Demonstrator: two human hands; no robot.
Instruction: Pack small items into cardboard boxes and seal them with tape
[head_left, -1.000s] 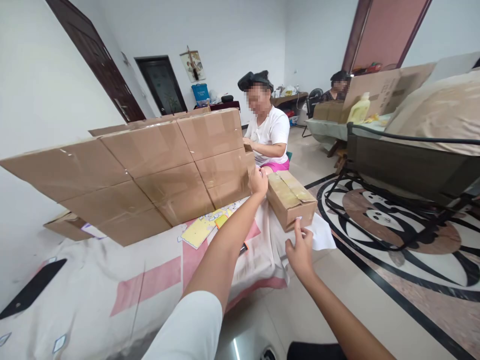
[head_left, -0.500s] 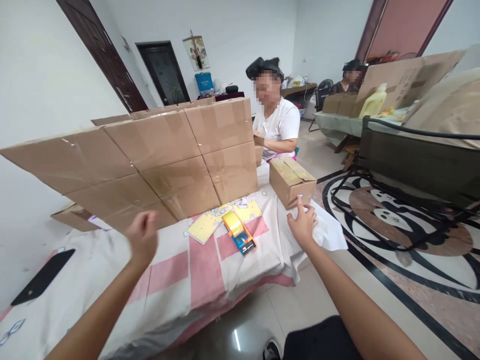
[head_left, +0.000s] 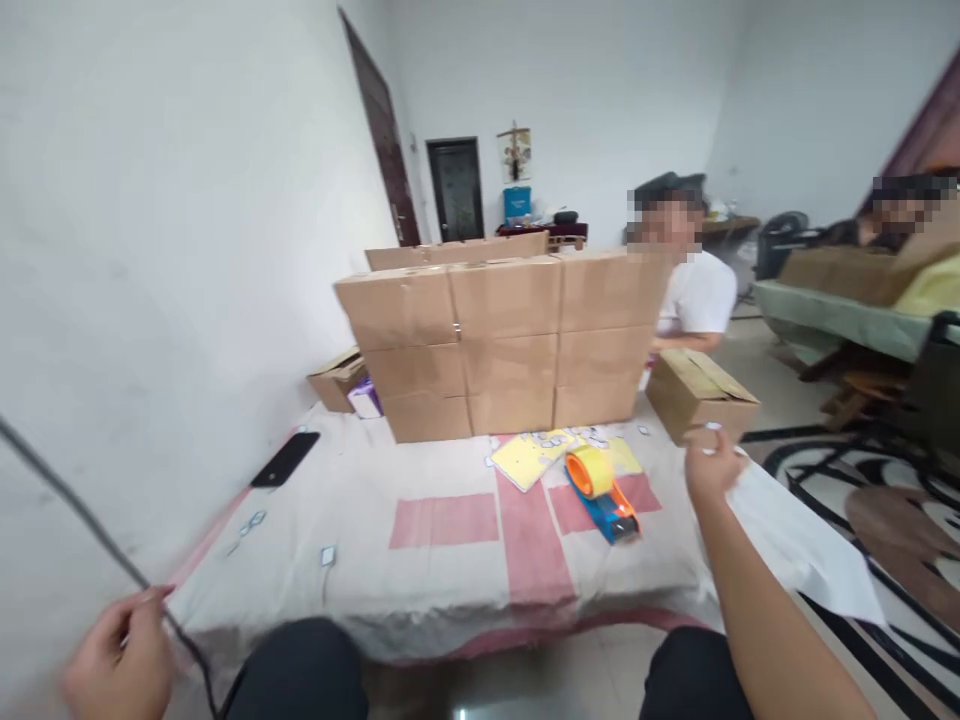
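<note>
At the lower left, my left hand (head_left: 124, 655) has its fingers curled closed around a thin black cable (head_left: 82, 515) that runs down past my leg. My right hand (head_left: 711, 470) is in front of the near end of a small taped cardboard box (head_left: 709, 385), fingers loosely bent and apart, with nothing visible in them. Contact between that hand and the box cannot be made out through the blur. A small white label (head_left: 712, 427) shows on the box end by my fingertips. Left of it lies a tape dispenser (head_left: 604, 500) with a yellow roll, beside yellow printed sheets (head_left: 529, 460).
A wall of stacked cardboard boxes (head_left: 510, 345) stands across the cloth-covered table (head_left: 360, 590). A black phone (head_left: 286, 460) and a purple-white box (head_left: 366, 400) lie left. A person in white (head_left: 701, 290) sits behind the boxes. White sheeting (head_left: 802, 545) hangs off the right corner.
My view has swung left. My left hand has dropped to the lower left and now grips the cable. My right hand stays by the small box, its fingers more bent.
</note>
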